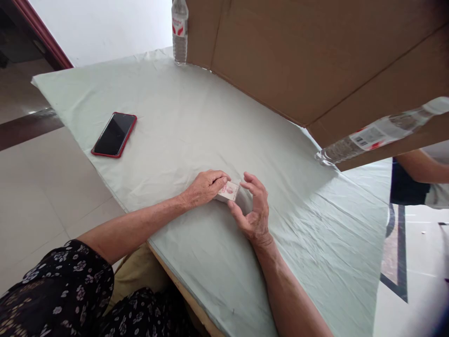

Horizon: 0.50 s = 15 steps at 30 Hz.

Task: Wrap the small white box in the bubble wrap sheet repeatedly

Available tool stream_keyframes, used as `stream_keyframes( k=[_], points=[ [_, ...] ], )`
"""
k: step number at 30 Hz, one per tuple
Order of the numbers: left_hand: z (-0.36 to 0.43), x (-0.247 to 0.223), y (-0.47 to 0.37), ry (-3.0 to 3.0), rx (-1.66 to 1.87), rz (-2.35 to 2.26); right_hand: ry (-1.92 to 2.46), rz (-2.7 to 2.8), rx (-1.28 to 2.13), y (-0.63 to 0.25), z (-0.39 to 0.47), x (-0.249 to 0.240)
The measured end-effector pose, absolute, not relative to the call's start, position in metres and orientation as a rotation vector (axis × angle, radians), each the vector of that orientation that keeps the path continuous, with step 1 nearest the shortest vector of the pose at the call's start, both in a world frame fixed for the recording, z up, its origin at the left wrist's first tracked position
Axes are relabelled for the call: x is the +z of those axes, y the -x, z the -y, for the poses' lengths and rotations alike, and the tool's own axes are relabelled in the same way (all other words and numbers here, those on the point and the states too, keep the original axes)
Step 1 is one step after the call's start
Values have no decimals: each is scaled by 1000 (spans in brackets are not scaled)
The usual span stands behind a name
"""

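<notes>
A small pale block with red print on its upper face, apparently a deck of cards (228, 191), is low over the cloth near the table's front edge. My left hand (206, 188) is closed around its left end, thumb lying on top. To its right is my right hand (255, 210), with thumb and fingers curved apart. The right thumb tip and fingertips are close to the deck's right corners; whether they touch it I cannot tell. My left fingers partly hide the deck.
A pale green cloth (168, 126) covers the table. A phone in a red case (115, 135) lies at the left. Cardboard panels (280, 56) stand at the back, with an upright plastic bottle (180, 35) and a tilted-looking bottle (379, 133) beside them. Another person's arm (421, 166) shows at right.
</notes>
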<state>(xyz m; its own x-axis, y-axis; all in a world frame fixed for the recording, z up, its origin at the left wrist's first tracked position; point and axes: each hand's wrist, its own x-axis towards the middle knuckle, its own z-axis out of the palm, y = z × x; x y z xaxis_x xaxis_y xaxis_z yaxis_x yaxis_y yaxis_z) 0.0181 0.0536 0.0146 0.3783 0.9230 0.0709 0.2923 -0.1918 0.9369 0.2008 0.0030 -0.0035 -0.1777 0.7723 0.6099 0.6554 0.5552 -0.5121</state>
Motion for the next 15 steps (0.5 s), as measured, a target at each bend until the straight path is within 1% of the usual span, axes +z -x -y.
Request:
stream_keyframes(
  k=[6, 15],
  points=[
    [-53, 18, -16, -1574, 840, -1048, 1253, 1927, 381, -205, -7, -6],
    [-53, 20, -19, -1473, 832, -1040, 1208, 1974, 310, -203, -8, -4]
  ],
)
